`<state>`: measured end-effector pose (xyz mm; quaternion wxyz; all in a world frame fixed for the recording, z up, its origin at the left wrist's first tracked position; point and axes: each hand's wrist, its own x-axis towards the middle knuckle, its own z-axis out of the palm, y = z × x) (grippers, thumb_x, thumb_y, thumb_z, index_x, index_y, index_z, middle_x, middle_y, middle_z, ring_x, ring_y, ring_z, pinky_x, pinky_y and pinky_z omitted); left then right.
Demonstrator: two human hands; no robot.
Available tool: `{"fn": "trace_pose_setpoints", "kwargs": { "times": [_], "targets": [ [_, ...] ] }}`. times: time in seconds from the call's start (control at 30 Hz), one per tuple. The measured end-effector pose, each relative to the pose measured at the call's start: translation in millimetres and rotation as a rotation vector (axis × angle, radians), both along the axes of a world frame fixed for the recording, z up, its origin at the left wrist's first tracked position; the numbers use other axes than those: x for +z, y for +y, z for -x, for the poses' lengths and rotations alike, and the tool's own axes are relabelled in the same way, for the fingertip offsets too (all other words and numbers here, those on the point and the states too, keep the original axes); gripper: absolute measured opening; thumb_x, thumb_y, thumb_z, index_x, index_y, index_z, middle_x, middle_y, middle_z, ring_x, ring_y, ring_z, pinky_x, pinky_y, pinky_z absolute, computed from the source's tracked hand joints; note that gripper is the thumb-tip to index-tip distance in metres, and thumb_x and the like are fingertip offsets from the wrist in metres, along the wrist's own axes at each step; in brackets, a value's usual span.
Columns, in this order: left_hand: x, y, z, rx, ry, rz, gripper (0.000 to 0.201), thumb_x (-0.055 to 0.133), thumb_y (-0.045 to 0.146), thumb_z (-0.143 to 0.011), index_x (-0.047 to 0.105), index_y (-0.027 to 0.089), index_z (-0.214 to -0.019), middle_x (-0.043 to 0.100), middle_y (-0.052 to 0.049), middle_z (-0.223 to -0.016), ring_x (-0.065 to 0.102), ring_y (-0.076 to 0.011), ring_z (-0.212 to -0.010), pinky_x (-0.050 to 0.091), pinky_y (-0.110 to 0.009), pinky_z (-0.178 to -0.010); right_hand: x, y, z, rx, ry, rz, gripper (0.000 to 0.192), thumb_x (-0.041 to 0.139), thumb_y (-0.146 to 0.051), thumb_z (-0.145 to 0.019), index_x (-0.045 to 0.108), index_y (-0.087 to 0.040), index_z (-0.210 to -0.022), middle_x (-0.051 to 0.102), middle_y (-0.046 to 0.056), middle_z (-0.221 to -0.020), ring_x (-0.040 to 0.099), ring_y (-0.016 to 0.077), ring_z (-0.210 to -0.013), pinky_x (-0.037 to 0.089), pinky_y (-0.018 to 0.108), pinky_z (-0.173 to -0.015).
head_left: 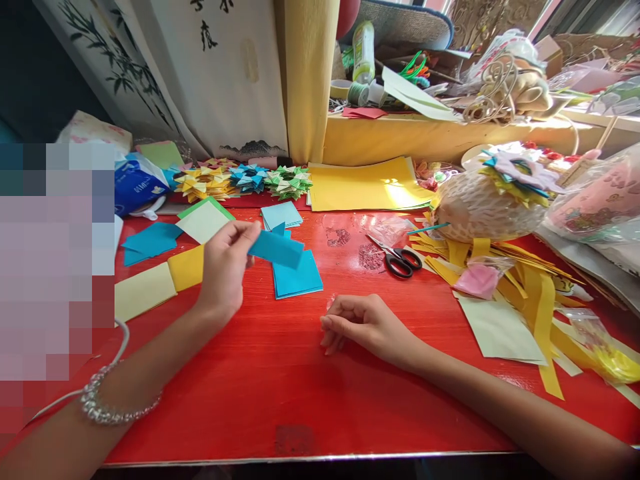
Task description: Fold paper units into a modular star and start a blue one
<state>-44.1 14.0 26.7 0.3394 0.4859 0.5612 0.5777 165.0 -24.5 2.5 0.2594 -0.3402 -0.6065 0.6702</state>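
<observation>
My left hand is raised over the table, thumb and fingers pinching the end of a folded blue paper strip. Below and behind that strip lies a stack of blue paper squares. My right hand rests on the red tabletop with loosely curled fingers and nothing visible in it. Black-handled scissors lie beyond it, blades partly apart. Near my left hand are yellow paper, cream paper, blue pieces, a pale green sheet and light blue squares.
Folded paper stars in yellow, blue and green line the back, beside a yellow paper stack. Yellow strips and a pale sheet cover the right side. A foam-netted bundle stands there. A white cable runs by my left arm.
</observation>
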Motion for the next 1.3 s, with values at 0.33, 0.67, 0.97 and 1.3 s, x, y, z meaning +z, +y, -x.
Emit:
{"fn": "trace_pose_setpoints", "kwargs": {
  "times": [0.33,0.67,0.97,1.3],
  "targets": [
    [-15.7,20,16,-0.031,0.220,0.168,0.038,0.056,0.026,-0.077,0.050,0.019,-0.113,0.048,-0.011,-0.116,0.056,-0.0086,-0.059,0.047,-0.023,-0.052,2.9,3,2,-0.004,-0.013,0.027,0.028,0.050,-0.041,-0.081,0.053,-0.013,-0.076,0.063,0.004,-0.066,0.062,0.0127,-0.055,0.049,0.024,-0.054],
    [-18.7,1,3,-0.583,1.273,-0.408,0.029,0.039,0.035,-0.087,0.053,0.016,-0.104,0.059,-0.009,-0.104,0.051,-0.0220,-0.103,0.043,-0.032,-0.082,3.4,1,2,-0.005,-0.019,0.026,0.027,0.051,-0.040,-0.081,0.052,-0.013,-0.077,0.061,0.003,-0.065,0.061,0.0119,-0.053,0.048,0.023,-0.052],
    [-21.7,-2,-1,-0.694,1.237,-0.353,0.037,0.041,0.040,-0.085,0.053,0.014,-0.108,0.058,-0.011,-0.115,0.051,-0.0226,-0.109,0.042,-0.035,-0.091,4.3,2,2,-0.010,-0.026,0.019,0.028,0.050,-0.041,-0.081,0.052,-0.014,-0.076,0.062,0.003,-0.065,0.061,0.0115,-0.053,0.048,0.022,-0.052],
    [-19.9,-10,-5,-0.649,1.242,-0.510,0.027,0.037,0.022,-0.087,0.060,0.014,-0.098,0.065,-0.010,-0.102,0.060,-0.0195,-0.094,0.048,-0.031,-0.082,0.3,12,0,-0.332,0.147,0.053,0.027,0.051,-0.041,-0.080,0.053,-0.015,-0.073,0.058,-0.001,-0.054,0.054,0.0087,-0.039,0.042,0.018,-0.039]
  ]
}}
